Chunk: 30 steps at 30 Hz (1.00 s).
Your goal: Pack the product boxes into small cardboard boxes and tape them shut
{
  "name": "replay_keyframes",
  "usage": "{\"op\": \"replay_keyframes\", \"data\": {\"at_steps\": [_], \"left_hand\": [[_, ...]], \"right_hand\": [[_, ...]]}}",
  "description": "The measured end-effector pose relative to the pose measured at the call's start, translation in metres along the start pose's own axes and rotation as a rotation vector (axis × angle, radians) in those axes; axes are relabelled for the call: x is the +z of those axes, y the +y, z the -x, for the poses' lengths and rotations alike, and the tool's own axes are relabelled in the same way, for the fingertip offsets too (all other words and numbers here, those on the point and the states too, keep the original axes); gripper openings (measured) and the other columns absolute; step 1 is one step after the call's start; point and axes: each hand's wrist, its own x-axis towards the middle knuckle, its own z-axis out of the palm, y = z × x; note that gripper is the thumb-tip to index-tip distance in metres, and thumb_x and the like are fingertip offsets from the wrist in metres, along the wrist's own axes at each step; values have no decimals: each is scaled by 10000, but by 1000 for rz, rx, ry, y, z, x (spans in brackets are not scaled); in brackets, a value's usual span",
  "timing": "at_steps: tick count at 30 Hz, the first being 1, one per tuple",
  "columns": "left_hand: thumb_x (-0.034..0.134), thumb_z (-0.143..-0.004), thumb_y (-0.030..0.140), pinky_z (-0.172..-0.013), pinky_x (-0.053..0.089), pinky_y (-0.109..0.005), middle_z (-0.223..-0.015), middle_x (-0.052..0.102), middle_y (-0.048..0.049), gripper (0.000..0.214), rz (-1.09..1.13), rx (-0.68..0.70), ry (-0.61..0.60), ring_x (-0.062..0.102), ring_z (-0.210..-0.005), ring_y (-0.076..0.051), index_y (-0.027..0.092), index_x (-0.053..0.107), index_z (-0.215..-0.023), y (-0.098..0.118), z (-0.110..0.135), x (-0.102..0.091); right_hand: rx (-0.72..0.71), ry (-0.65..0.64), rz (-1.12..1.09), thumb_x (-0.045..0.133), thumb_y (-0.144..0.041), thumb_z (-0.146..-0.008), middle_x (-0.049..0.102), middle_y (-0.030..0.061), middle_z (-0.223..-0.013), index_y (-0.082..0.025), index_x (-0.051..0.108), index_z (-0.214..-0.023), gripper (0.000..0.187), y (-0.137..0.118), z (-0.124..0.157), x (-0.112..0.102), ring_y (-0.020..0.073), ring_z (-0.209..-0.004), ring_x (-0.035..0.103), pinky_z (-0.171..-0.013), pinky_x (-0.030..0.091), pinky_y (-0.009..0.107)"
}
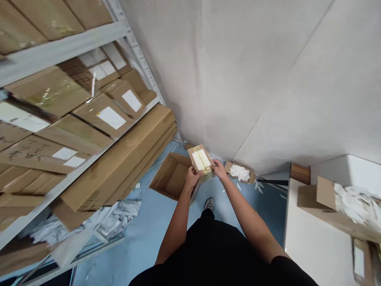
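Both my hands hold a small brown cardboard box [201, 159] out in front of me, above the blue floor. The box carries two pale rectangular labels or strips on its top face. My left hand [192, 177] grips its lower left edge with fingers curled. My right hand [219, 169] grips its right side, fingers closed on it. Just below and left of the box, an open, empty cardboard carton [171, 176] lies on the floor.
A metal shelf rack [68, 43] packed with flat cardboard boxes fills the left. Long cartons [125, 159] lean beneath it. A small open box of white pieces [239, 172] sits by the wall. A white table [312, 242] with a carton of white packets [354, 206] stands right. Papers litter the floor.
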Motion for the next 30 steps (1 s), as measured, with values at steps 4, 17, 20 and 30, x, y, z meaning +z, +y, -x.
{"op": "replay_keyframes", "data": {"at_steps": [4, 17, 20, 30], "left_hand": [[945, -696, 411, -1038, 537, -479, -1348, 675, -204, 818, 17, -66, 163, 677, -1205, -304, 186, 509, -1351, -7, -6, -53], [786, -845, 377, -1137, 442, -445, -1491, 562, -164, 591, -146, 75, 116, 556, -1360, -299, 224, 585, -1379, 33, -58, -56], [763, -859, 337, -1148, 445, -435, -1442, 604, -147, 511, -127, 161, -15, 578, -1339, -279, 218, 621, -1335, 47, -66, -15], [736, -885, 418, -1084, 509, -433, -1423, 635, -126, 436, -205, 336, -622, 606, -1317, -281, 233, 650, -1271, 74, -23, 219]], "right_hand": [[-113, -103, 102, 565, -261, -695, 783, 5, -1080, -250, 757, -1135, 481, -9, -33, 66, 220, -977, 688, -925, 548, 356], [-153, 196, 108, 635, -274, -745, 733, 69, -1243, -237, 685, -1243, 502, -20, -39, 29, 259, -1160, 647, -1079, 471, 453], [-188, 273, 70, 633, -288, -766, 721, 87, -1279, -229, 679, -1249, 488, -30, -25, 0, 261, -1163, 649, -1015, 510, 431], [-347, 798, 80, 606, -331, -870, 682, 91, -1328, -239, 663, -1301, 444, -62, 90, -173, 241, -1190, 633, -895, 553, 344]]}}
